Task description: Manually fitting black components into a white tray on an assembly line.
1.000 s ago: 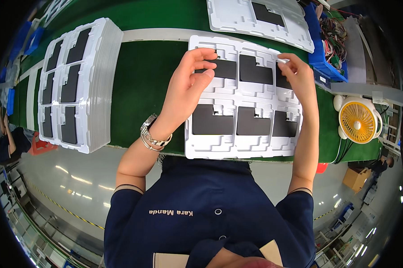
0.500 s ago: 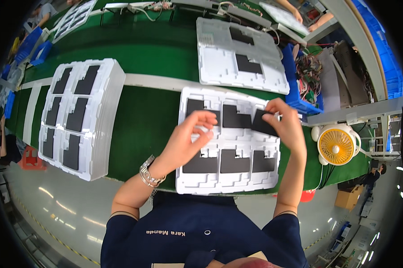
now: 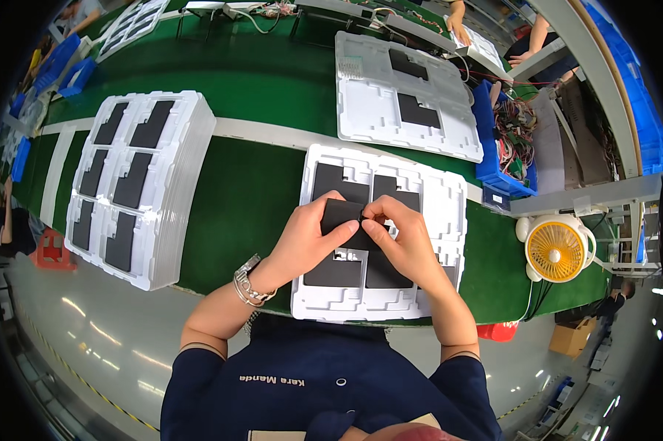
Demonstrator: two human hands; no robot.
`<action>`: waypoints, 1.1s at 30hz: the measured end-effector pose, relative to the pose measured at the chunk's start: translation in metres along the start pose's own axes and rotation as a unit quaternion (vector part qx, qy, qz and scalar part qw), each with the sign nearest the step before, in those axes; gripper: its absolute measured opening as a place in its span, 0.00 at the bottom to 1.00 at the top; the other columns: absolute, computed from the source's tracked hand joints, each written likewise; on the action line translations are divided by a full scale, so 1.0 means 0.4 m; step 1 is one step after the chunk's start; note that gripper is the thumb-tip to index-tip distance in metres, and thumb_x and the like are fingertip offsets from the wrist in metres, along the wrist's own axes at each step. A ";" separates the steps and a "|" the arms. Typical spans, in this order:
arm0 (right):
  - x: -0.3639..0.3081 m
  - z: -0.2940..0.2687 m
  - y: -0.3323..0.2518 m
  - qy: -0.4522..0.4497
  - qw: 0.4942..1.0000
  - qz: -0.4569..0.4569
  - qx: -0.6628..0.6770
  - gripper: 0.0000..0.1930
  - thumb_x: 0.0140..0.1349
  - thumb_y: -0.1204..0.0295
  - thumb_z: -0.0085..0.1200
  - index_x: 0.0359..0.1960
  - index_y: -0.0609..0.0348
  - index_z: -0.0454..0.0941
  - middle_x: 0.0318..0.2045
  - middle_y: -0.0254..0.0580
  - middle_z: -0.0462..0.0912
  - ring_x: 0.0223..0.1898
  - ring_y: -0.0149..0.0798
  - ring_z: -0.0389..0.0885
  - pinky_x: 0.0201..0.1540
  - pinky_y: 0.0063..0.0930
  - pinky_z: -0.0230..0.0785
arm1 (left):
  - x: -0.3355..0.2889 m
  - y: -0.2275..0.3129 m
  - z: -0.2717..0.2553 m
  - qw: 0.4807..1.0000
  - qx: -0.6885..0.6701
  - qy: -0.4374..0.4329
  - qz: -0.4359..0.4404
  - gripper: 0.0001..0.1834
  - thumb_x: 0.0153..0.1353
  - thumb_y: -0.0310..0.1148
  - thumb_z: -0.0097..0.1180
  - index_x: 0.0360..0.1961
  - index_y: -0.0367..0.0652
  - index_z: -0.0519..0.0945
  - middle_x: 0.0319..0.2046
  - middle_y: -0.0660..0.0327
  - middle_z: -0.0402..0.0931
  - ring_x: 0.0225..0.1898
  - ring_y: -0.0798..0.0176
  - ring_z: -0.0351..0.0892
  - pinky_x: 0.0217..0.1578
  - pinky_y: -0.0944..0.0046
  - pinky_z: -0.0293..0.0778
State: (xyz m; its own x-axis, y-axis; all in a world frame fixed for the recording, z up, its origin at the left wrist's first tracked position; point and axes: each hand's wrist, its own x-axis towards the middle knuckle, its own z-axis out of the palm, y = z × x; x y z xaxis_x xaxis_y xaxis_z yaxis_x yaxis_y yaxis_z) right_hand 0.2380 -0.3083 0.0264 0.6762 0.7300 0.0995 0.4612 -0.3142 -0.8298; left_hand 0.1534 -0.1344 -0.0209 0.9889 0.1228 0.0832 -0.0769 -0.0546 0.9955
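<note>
A flat black piece (image 3: 340, 212) is raised over the white moulded tray (image 3: 444, 192) in front of me. My left hand (image 3: 305, 237) is closed on its left side, with the thumb along the near edge. My right hand (image 3: 406, 241) pinches its right end, and the fingertips hide what lies between them. Beneath and around my hands, more notched black pieces (image 3: 333, 274) lie in the tray's compartments. The upper right compartment shows bare white. Part of the lower right compartment is hidden by my right forearm.
To the left stands a tall stack of white trays (image 3: 171, 198), the top one holding several black pieces. Farther back lies another tray (image 3: 361, 110) with two black pieces. At the right are a blue bin (image 3: 502, 178) of wires and a yellow-and-white fan (image 3: 555, 251). Another person's hands (image 3: 460, 31) are at the back.
My right hand has lifted the black piece from the tray's upper right compartment and moved it left. My left hand, empty before, now grips it too.
</note>
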 end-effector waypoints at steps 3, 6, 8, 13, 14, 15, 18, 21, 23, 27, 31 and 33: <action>-0.006 0.006 0.009 -0.005 1.000 0.011 -0.001 0.04 0.61 0.78 0.58 0.35 0.64 0.76 0.29 0.42 0.78 0.31 0.40 0.78 0.37 0.31 0.71 | 0.002 0.004 0.001 0.999 0.054 -0.004 0.001 0.11 0.61 0.34 0.61 0.35 0.38 0.74 0.19 0.59 0.74 0.20 0.63 0.76 0.23 0.64 0.69; -0.002 0.004 0.015 -0.007 1.000 0.000 0.020 0.03 0.60 0.79 0.57 0.35 0.66 0.77 0.29 0.43 0.79 0.32 0.39 0.79 0.38 0.30 0.72 | -0.002 -0.009 0.006 0.996 0.077 0.017 0.031 0.12 0.60 0.34 0.61 0.34 0.38 0.74 0.19 0.57 0.75 0.20 0.56 0.78 0.23 0.61 0.70; -0.004 0.004 0.018 -0.006 0.999 0.013 0.049 0.04 0.60 0.80 0.56 0.36 0.67 0.78 0.30 0.44 0.80 0.32 0.38 0.79 0.39 0.29 0.72 | 0.002 0.006 -0.004 0.996 0.088 0.018 0.016 0.12 0.59 0.34 0.62 0.34 0.38 0.74 0.19 0.55 0.75 0.21 0.53 0.78 0.24 0.60 0.71; -0.006 0.010 0.034 -0.021 0.992 0.070 0.104 0.04 0.61 0.77 0.57 0.34 0.66 0.78 0.28 0.39 0.80 0.33 0.31 0.78 0.41 0.26 0.71 | 0.002 0.018 -0.006 0.995 0.098 -0.004 -0.007 0.12 0.58 0.33 0.62 0.34 0.38 0.74 0.19 0.58 0.74 0.20 0.59 0.75 0.24 0.63 0.70; -0.008 0.010 0.036 -0.024 0.990 0.079 0.117 0.04 0.61 0.77 0.57 0.34 0.66 0.77 0.28 0.38 0.80 0.33 0.30 0.78 0.41 0.26 0.70 | -0.001 0.017 -0.005 0.995 0.094 -0.006 -0.011 0.11 0.59 0.32 0.62 0.35 0.37 0.74 0.19 0.60 0.73 0.21 0.65 0.72 0.24 0.66 0.69; -0.006 0.009 0.036 -0.027 0.988 0.086 0.129 0.04 0.62 0.76 0.57 0.33 0.66 0.77 0.28 0.37 0.80 0.33 0.30 0.77 0.41 0.26 0.70 | -0.001 0.016 -0.004 0.996 0.091 -0.007 -0.014 0.11 0.59 0.31 0.63 0.35 0.37 0.74 0.19 0.63 0.72 0.21 0.72 0.69 0.24 0.68 0.67; -0.004 0.006 0.028 -0.036 0.986 0.107 0.118 0.04 0.62 0.76 0.56 0.32 0.65 0.77 0.27 0.36 0.80 0.32 0.29 0.77 0.41 0.26 0.70 | -0.003 0.012 -0.001 0.996 0.084 0.000 -0.022 0.11 0.59 0.31 0.62 0.36 0.37 0.73 0.20 0.63 0.72 0.21 0.72 0.69 0.25 0.69 0.68; -0.005 0.006 0.031 -0.035 0.987 0.104 0.115 0.04 0.61 0.76 0.56 0.32 0.65 0.78 0.27 0.36 0.81 0.32 0.29 0.77 0.41 0.26 0.70 | 0.000 0.009 -0.001 0.996 0.086 -0.005 -0.015 0.12 0.58 0.34 0.62 0.36 0.38 0.74 0.19 0.56 0.76 0.20 0.53 0.79 0.24 0.61 0.72; -0.006 0.005 0.033 -0.034 0.988 0.101 0.112 0.04 0.61 0.76 0.56 0.32 0.66 0.78 0.26 0.36 0.81 0.32 0.29 0.78 0.41 0.26 0.70 | 0.001 0.003 0.000 0.996 0.086 -0.007 -0.009 0.12 0.58 0.34 0.62 0.36 0.38 0.74 0.19 0.56 0.76 0.20 0.54 0.79 0.24 0.61 0.71; -0.007 0.003 0.031 -0.040 0.988 0.105 0.103 0.04 0.61 0.77 0.55 0.31 0.65 0.76 0.27 0.32 0.77 0.33 0.27 0.74 0.41 0.23 0.68 | 0.001 -0.005 0.003 0.997 0.075 -0.007 -0.013 0.12 0.57 0.33 0.62 0.36 0.37 0.74 0.18 0.56 0.76 0.20 0.55 0.78 0.23 0.61 0.71; -0.008 0.012 0.036 -0.017 0.992 0.090 0.085 0.04 0.60 0.76 0.57 0.31 0.65 0.77 0.25 0.37 0.79 0.31 0.29 0.77 0.37 0.25 0.70 | 0.001 -0.008 0.003 0.997 0.068 -0.012 -0.021 0.13 0.57 0.33 0.62 0.37 0.37 0.74 0.18 0.57 0.75 0.19 0.58 0.76 0.23 0.63 0.70; -0.013 0.025 0.052 -0.008 0.993 0.085 0.082 0.04 0.59 0.77 0.57 0.32 0.65 0.77 0.24 0.36 0.79 0.30 0.28 0.77 0.36 0.26 0.70 | 0.002 -0.011 0.010 0.998 0.062 -0.009 -0.014 0.13 0.57 0.32 0.62 0.37 0.37 0.73 0.18 0.57 0.74 0.18 0.60 0.75 0.23 0.64 0.69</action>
State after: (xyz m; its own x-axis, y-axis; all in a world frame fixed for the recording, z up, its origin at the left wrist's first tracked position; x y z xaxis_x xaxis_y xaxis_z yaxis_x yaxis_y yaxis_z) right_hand 0.2386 -0.3125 0.0031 0.7263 0.6849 -0.0585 0.2395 -0.3319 -0.9124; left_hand 0.1548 -0.1379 -0.0255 0.9927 0.1082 0.0525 -0.0331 -0.1741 0.9842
